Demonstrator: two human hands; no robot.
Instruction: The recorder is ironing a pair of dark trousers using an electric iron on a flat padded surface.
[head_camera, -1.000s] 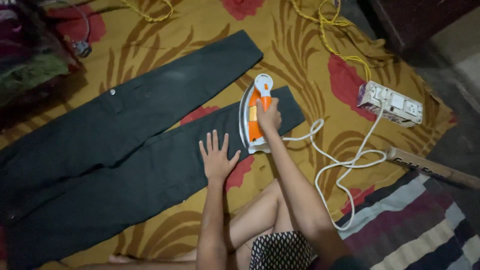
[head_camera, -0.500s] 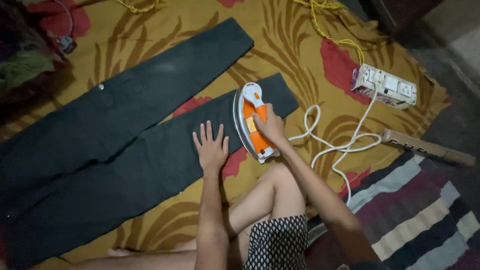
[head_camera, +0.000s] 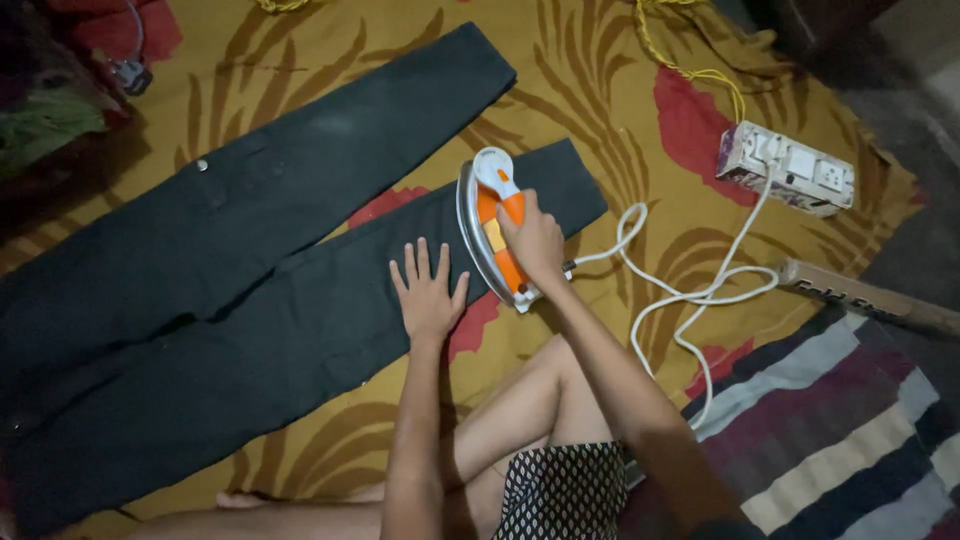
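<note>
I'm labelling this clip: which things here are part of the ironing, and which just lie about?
In use: iron, gripped by right hand; dark trousers, pressed flat by left hand; white cord; socket box; patterned sheet underneath.

Lying about: striped rug; yellow cord; wooden stick; clothes pile.

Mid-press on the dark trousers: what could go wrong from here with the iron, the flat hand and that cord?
1. The left hand lies flat on the trousers close beside the iron; a slide that way may burn fingers.
2. The white cord loops loosely beside the person's knee; a snag may jerk the iron gripped by the right hand.
3. The socket box sits on the cloth, so a tug may drag it.
</note>
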